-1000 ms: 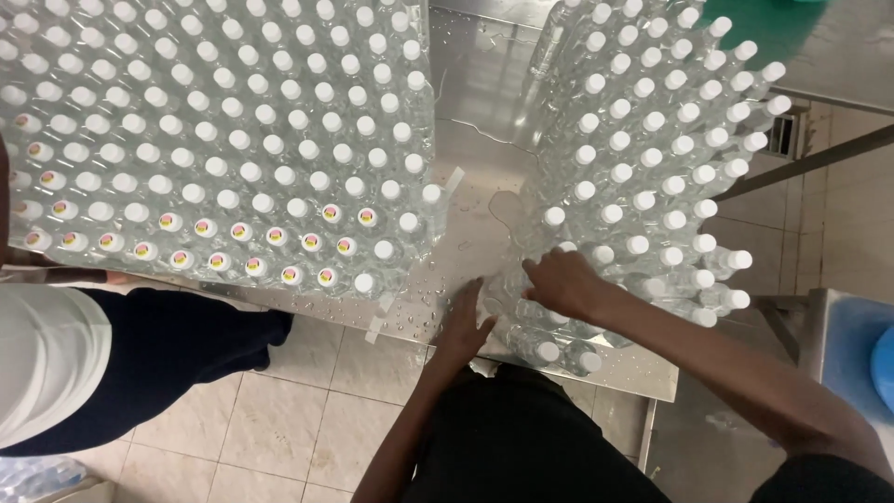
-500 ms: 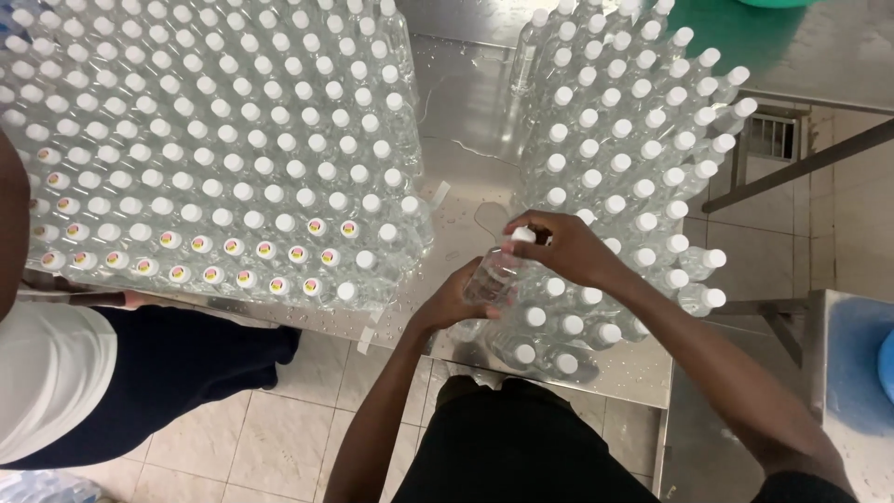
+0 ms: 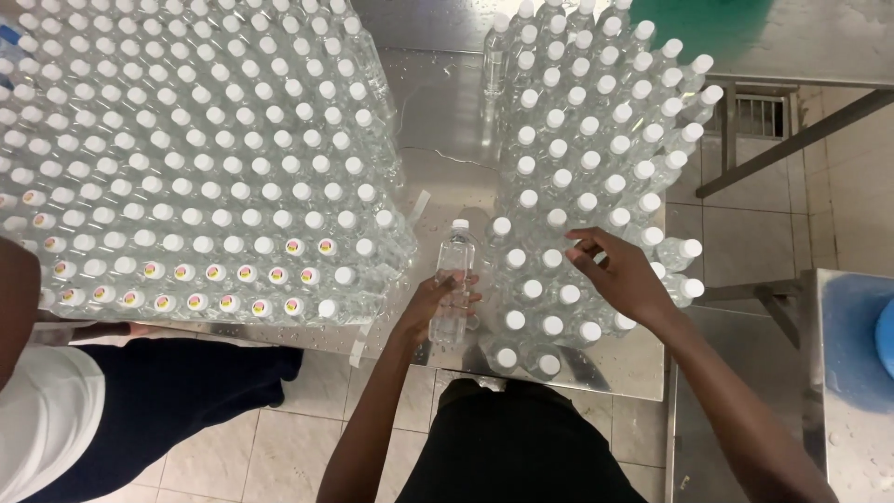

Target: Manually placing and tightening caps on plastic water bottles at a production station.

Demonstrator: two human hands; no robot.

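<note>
Bottle [image 3: 453, 289] gripped in left hand [image 3: 438, 303] — right hand [image 3: 619, 270] spread over capped bottles [image 3: 568, 205].

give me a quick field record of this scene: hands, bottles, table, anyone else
left hand: left hand grips one clear capped bottle above the table edge
right hand: right hand open, resting on caps of the right bottle block
other bottles: larger left bottle block, white caps, some front caps with coloured marks
table: wet metal table
nearby: another person at lower left
</note>
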